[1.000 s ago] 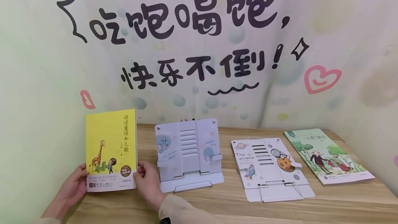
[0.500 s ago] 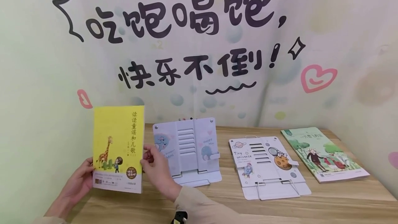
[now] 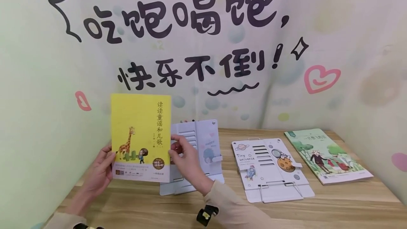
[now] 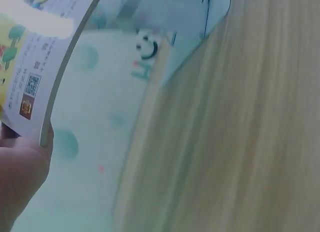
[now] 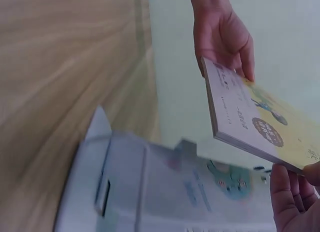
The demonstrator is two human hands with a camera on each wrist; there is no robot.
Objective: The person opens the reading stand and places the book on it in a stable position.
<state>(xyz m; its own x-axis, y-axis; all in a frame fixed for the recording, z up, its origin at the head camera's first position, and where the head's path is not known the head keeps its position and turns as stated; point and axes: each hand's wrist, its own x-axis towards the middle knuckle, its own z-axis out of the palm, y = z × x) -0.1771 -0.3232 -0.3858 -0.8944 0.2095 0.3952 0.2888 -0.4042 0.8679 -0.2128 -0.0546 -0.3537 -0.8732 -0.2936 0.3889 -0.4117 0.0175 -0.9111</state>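
Note:
A yellow children's book (image 3: 136, 130) with a giraffe on its cover is held up, cover facing me. My left hand (image 3: 100, 172) grips its lower left edge, thumb at the front and the other fingers hidden behind. On the right edge, my right hand (image 3: 187, 162) pinches the book between thumb and curled fingers, as the right wrist view also shows. Behind the book stands a pale book stand (image 3: 206, 151) with "Happy" lettering, its left part covered in the head view. Below the raised book, the wooden table (image 5: 65, 67) shows in the right wrist view.
A white "Tiny universe" book stand (image 3: 270, 169) with wire legs stands right of the first. Farther right a green picture book (image 3: 327, 154) lies on the table. A printed curtain (image 3: 248, 109) hangs behind the table.
Both hands have lifted the yellow book and carried it to the right. It now overlaps the left part of the pale stand in the head view. The view has shifted slightly.

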